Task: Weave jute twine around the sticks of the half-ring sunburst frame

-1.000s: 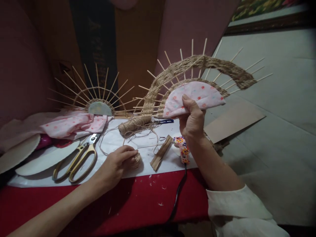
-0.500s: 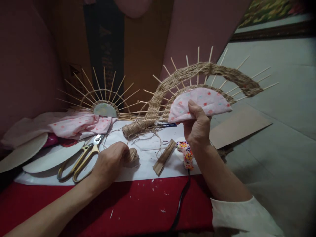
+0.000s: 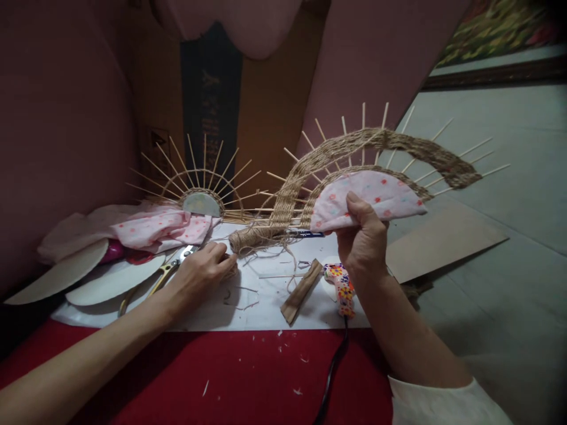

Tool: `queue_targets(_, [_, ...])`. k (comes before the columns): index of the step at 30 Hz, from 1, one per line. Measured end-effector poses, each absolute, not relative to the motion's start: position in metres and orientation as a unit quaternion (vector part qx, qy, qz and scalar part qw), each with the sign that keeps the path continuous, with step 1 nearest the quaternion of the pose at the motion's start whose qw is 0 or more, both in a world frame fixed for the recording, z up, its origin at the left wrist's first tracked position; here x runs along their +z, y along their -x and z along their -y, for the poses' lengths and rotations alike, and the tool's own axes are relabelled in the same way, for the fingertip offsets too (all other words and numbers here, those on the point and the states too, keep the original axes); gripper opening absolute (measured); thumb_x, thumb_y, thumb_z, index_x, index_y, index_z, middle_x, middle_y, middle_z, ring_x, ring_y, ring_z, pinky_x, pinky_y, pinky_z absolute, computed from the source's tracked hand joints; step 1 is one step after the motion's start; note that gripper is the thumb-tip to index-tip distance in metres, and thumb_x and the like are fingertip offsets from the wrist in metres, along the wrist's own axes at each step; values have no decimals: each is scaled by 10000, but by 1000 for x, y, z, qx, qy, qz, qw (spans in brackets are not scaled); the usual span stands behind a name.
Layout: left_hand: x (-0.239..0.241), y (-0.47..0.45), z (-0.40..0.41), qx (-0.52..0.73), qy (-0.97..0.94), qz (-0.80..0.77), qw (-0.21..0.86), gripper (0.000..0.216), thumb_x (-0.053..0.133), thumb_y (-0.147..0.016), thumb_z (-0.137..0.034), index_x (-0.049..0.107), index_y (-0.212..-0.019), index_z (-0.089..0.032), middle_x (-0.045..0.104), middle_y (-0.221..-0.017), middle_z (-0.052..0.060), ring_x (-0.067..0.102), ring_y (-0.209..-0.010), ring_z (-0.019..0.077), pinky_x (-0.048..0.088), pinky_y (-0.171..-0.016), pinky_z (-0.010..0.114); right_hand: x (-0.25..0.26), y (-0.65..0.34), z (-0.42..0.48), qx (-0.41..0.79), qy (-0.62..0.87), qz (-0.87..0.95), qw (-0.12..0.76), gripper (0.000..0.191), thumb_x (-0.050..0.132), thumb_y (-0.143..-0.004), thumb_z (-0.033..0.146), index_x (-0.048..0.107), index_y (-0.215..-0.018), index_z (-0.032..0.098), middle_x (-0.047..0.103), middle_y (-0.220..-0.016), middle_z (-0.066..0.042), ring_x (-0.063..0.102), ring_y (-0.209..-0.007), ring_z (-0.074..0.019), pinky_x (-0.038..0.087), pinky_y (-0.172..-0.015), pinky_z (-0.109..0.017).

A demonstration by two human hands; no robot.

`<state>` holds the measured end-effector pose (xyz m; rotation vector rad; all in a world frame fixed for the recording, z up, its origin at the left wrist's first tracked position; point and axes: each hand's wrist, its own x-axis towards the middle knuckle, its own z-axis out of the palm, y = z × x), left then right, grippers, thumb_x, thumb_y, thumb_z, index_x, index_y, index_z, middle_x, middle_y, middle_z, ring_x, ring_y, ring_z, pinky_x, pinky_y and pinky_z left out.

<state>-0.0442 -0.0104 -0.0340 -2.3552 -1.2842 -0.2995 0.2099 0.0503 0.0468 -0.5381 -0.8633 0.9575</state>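
Observation:
My right hand (image 3: 365, 239) grips a half-round woven twine fan (image 3: 330, 150) by its pink flowered cloth centre (image 3: 376, 192), thumb on the front. Thin sticks radiate from the fan, which is held up above the table. My left hand (image 3: 199, 277) is closed around a small ball of twine (image 3: 230, 268), mostly hidden behind the fingers, low over the white sheet. Gold-handled scissors (image 3: 163, 276) lie partly under my left forearm. Behind that hand is a roll of twine (image 3: 252, 239) with loose strands.
A smaller stick fan (image 3: 201, 203) stands at the back left beside crumpled flowered cloth (image 3: 150, 227). Two white half discs (image 3: 115, 280) lie at left. A flowered glue gun (image 3: 341, 289), its black cord (image 3: 332, 372) and a folded brown strip (image 3: 301, 292) lie near my right forearm.
My left hand has moved back with the twine ball, uncovering short twine scraps and covering more of the scissors. The view has shifted slightly; my right hand keeps its hold on the fan.

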Motion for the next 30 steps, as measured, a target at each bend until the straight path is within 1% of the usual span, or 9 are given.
queue_targets(4, [-29, 44, 20, -121, 855, 476, 170, 229, 433, -888, -155, 650, -959, -138, 552, -808, 88, 523, -708, 197, 439, -601, 302, 48, -210, -50, 439, 253, 395, 767, 237, 702, -621, 243, 526, -775, 204, 481, -654, 64, 493, -490, -84, 488, -377, -220])
queue_targets(8, [-28, 42, 36, -173, 846, 498, 75, 268, 405, -894, -189, 603, -1068, -135, 558, -933, 96, 555, -760, 181, 463, -657, 299, 49, -211, -51, 436, 256, 390, 769, 241, 693, -622, 239, 531, -797, 205, 485, -652, 67, 509, -502, -88, 494, -401, -221])
queue_targets(12, [-29, 42, 41, -189, 818, 543, 25, 241, 438, -890, -285, 621, -989, -162, 564, -946, 75, 561, -738, 178, 456, -635, 304, 47, -212, -53, 434, 257, 389, 771, 250, 703, -625, 242, 526, -797, 203, 486, -645, 71, 516, -495, -85, 508, -431, -228])
queue_targets(16, [-26, 47, 36, -277, 772, 558, -129, 304, 522, -828, -286, 570, -1102, -162, 581, -916, 48, 582, -771, 167, 473, -675, 294, 46, -212, -54, 447, 268, 391, 758, 241, 705, -633, 260, 528, -782, 192, 476, -627, 71, 499, -475, -83, 520, -440, -242])
queue_targets(18, [-24, 50, 32, -293, 753, 553, -206, 311, 564, -787, -291, 586, -1074, -173, 602, -891, 35, 588, -786, 167, 478, -684, 285, 46, -212, -54, 447, 268, 395, 757, 239, 701, -637, 262, 531, -789, 194, 477, -637, 70, 501, -483, -83, 528, -450, -245])
queue_targets(19, [-23, 51, 30, -293, 745, 556, -224, 254, 563, -783, -287, 608, -1008, -178, 613, -869, 29, 589, -778, 165, 476, -679, 281, 46, -212, -54, 445, 268, 395, 757, 239, 700, -637, 263, 531, -793, 196, 479, -647, 68, 504, -491, -84, 532, -456, -247])
queue_targets(22, [-26, 54, 26, -301, 743, 569, -185, 103, 519, -795, -220, 609, -812, -173, 620, -780, 16, 575, -724, 149, 455, -646, 261, 46, -212, -54, 441, 274, 391, 760, 242, 697, -631, 264, 525, -791, 207, 479, -660, 66, 500, -501, -89, 537, -457, -257])
queue_targets(27, [-37, 59, 27, -289, 784, 546, 61, 172, 450, -778, -97, 597, -710, -153, 590, -791, 62, 537, -724, 166, 425, -638, 277, 46, -211, -54, 440, 278, 388, 760, 254, 703, -627, 271, 510, -779, 210, 467, -645, 62, 486, -492, -92, 536, -436, -261])
queue_targets(30, [-36, 62, 32, -294, 792, 531, 71, 196, 432, -772, -73, 603, -709, -145, 583, -860, 88, 536, -752, 170, 429, -663, 291, 46, -211, -55, 441, 275, 387, 762, 266, 710, -619, 261, 510, -787, 211, 472, -651, 62, 486, -496, -91, 538, -440, -259])
